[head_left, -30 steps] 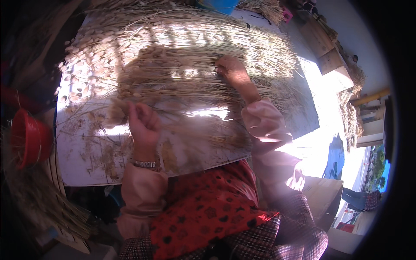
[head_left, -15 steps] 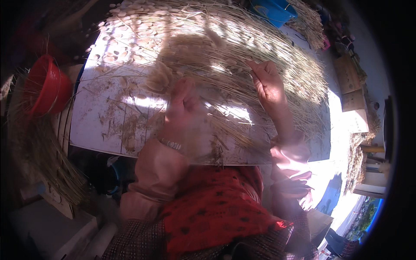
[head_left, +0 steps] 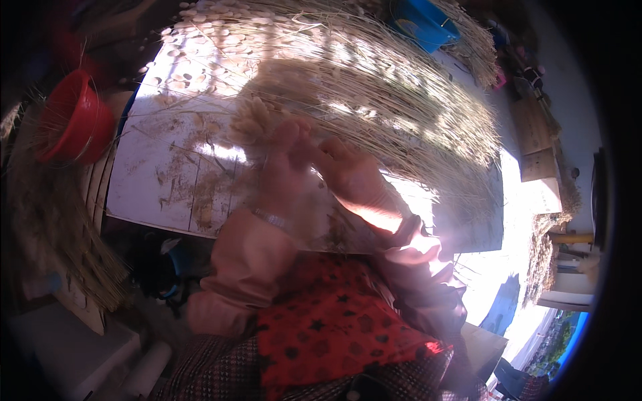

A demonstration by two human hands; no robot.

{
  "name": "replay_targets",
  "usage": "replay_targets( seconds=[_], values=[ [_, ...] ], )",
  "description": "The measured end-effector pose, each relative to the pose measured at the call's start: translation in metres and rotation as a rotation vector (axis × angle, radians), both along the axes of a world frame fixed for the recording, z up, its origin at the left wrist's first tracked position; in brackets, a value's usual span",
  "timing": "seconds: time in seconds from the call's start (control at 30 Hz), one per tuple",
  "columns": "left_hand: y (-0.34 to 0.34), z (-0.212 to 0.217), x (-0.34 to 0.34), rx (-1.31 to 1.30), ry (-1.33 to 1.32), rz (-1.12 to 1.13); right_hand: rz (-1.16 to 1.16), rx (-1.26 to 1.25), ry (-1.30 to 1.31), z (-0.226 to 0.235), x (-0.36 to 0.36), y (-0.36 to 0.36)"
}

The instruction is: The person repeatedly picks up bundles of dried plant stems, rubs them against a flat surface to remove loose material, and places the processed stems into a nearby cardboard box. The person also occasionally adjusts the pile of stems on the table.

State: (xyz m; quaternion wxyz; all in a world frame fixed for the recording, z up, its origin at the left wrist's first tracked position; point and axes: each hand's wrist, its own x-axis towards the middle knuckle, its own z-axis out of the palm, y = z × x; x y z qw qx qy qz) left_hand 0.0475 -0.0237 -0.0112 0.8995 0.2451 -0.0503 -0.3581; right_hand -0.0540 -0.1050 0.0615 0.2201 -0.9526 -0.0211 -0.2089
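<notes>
My left hand point(head_left: 286, 155), with a metal watch band at its wrist, is closed around a small bunch of dried bunny-tail grass point(head_left: 251, 121). The fluffy cream heads stick out past the thumb side, toward the far left. Against its right side my right hand point(head_left: 344, 167) is closed, fingers bent and drawn together; whatever lies in them is hidden. Beyond both hands a thick spread of dried grass stalks point(head_left: 414, 100) covers the far part of the white table point(head_left: 150, 170), heads to the left and stems to the right.
A red plastic basin point(head_left: 83, 123) stands left of the table, above a bundle of dried stalks point(head_left: 87, 247). At the far right edge sits a blue bucket point(head_left: 424, 27). Cardboard boxes point(head_left: 540, 164) line the right side. Brown chaff point(head_left: 207, 194) litters the tabletop.
My right hand has come left and nearer from over the stalks, and now meets my left hand. The left hand stays nearly in place with its bunch.
</notes>
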Motion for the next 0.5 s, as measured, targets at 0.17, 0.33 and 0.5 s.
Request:
replay_targets(
  seconds=[0.17,0.33,0.5],
  values=[
    [0.001,-0.005,0.011,-0.024,0.014,-0.083,-0.095,0.064,0.153,-0.011,-0.006,0.006],
    [-0.003,-0.011,0.015,-0.116,0.011,-0.108,-0.235,0.207,0.209,-0.01,-0.01,-0.039],
    [-0.004,-0.012,0.015,-0.091,0.063,-0.128,-0.242,-0.089,0.045,-0.023,0.005,-0.082]
  ],
)
